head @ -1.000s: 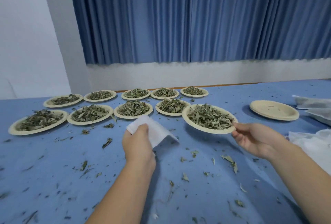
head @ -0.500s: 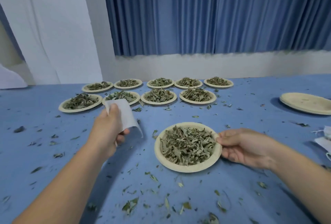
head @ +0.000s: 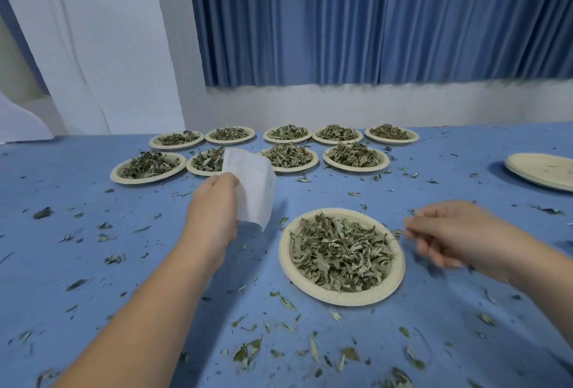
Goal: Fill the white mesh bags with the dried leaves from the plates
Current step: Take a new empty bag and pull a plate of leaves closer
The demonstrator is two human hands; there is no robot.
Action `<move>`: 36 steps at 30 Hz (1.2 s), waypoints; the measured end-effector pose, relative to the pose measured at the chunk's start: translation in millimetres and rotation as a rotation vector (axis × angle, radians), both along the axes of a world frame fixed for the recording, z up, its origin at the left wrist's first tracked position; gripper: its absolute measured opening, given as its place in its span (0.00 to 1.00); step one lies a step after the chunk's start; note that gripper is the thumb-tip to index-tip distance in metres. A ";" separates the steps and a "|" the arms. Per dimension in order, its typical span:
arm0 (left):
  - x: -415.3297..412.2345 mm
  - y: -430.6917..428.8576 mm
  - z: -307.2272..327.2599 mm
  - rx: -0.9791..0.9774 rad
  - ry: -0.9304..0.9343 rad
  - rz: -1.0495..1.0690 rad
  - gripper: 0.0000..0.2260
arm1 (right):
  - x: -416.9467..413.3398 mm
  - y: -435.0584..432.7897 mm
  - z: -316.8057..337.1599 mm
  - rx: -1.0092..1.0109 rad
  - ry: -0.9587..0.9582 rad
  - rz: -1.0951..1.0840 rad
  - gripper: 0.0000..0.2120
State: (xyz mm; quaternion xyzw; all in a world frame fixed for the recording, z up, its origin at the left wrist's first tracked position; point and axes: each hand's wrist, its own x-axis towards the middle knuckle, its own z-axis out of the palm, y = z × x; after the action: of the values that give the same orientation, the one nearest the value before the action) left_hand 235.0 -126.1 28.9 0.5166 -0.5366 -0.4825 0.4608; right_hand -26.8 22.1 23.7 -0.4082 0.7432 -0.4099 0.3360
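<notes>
Spreading across the whole view, the blue table [head: 93, 263] now has one plate [head: 341, 302] set apart from the rest. It lies near and right of centre, well short of the far plates [head: 288, 156], which sit in two rows along the far edge.

Half a second ago the right hand [head: 449, 232] gripped this plate's right rim. It has since let go and hangs just right of the rim, blurred, its fingers loosely bent and apparently holding nothing.

The left hand [head: 214, 210] has lifted a little and pinches the white mesh bag [head: 251, 189] by one side. The bag stands almost upright, left of the plate and above the table. I cannot tell whether its mouth is parted.

The dried leaves [head: 341, 251] are all heaped on the plate, and none are in the bag. With the fetching done and the right hand free, the likely next step is opening the bag and taking a first pinch of leaves.
</notes>
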 end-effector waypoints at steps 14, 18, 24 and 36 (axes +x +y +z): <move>-11.6 13.1 -12.6 -0.697 -0.305 0.005 0.15 | 106.9 -79.6 62.6 -0.324 0.191 0.398 0.10; -11.0 15.3 -12.3 -0.750 -0.333 -0.021 0.17 | 117.5 -93.7 50.8 -0.400 0.190 0.357 0.09; -7.0 14.2 -9.6 -0.570 -0.276 -0.116 0.16 | 110.9 -98.6 42.7 -0.413 0.057 0.349 0.03; 6.1 13.7 -2.3 -0.552 -0.571 -0.175 0.08 | 102.2 -102.0 42.1 -0.488 0.328 0.378 0.07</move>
State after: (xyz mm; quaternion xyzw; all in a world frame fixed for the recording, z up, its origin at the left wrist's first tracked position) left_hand 241.1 -112.4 26.7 0.4390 -0.7945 -0.1947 0.3717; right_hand 75.5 -79.9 65.8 -0.6673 0.5789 -0.4349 0.1746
